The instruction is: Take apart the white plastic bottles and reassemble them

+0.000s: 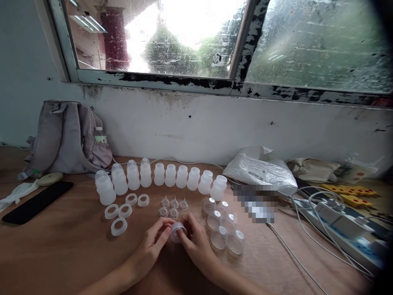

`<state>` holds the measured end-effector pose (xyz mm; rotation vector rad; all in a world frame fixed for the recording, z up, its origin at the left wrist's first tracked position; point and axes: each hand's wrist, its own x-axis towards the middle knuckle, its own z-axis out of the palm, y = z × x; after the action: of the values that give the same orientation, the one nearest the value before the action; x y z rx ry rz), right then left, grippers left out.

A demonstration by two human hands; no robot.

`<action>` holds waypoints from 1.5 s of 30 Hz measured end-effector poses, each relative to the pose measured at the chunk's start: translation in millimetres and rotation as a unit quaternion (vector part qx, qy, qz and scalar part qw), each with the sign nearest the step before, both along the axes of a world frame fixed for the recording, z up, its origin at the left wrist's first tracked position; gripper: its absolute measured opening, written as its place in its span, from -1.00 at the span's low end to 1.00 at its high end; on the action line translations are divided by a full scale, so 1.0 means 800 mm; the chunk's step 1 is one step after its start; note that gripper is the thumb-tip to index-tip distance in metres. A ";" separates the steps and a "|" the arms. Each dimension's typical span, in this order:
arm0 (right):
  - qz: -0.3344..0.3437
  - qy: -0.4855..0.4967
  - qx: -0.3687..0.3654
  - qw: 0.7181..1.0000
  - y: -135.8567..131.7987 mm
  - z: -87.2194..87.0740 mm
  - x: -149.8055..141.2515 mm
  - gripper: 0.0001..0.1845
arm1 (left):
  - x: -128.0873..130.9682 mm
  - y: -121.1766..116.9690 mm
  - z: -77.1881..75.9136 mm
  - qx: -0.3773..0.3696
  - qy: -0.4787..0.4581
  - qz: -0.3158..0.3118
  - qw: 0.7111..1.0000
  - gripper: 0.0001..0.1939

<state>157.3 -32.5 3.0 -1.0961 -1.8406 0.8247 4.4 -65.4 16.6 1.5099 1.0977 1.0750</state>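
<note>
Between my two hands, low over the table, is a translucent baby bottle collar ring [178, 232]. My left hand [156, 237] pinches its left side; my right hand [195, 237] grips the right side, the thumb at its opening. Whether a nipple sits inside the ring is hard to make out. Just beyond my hands lie several clear silicone nipples [173, 213]. More collar rings [119, 226] lie to the left. Clear domed caps [218, 238] stand in a group to the right of my right hand.
Frosted bottles [170, 176] form an arc at the back; the leftmost ones [119, 179] wear caps. A backpack [66, 135] and a black flat case [38, 203] are on the left. To the right are a plastic-wrapped package [260, 170], cables and a power strip [340, 229].
</note>
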 end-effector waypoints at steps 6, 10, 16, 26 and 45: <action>0.007 0.015 -0.016 1.000 0.006 0.004 -0.002 -0.88 | 0.002 0.002 -0.011 -0.069 -0.088 -0.037 0.993 -0.55; 0.005 0.014 -0.021 1.000 0.009 0.004 -0.003 -0.86 | 0.003 0.004 -0.013 -0.119 -0.129 -0.039 0.984 -0.45; -0.014 -0.006 -0.011 1.000 0.015 0.001 -0.006 -0.84 | 0.005 0.005 -0.012 -0.135 -0.148 -0.032 0.979 -0.41; -0.019 -0.002 -0.007 1.000 0.015 -0.001 -0.007 -0.77 | 0.006 0.004 -0.022 -0.129 -0.154 -0.037 0.979 -0.37; 0.041 0.060 -0.011 0.997 0.015 -0.009 0.004 -0.58 | -0.033 0.129 0.062 0.193 0.562 0.190 0.782 -0.50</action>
<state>160.9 -20.3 -3.9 -0.9692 -1.7888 0.9397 -21.9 38.0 66.4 2.4434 2.1575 0.5767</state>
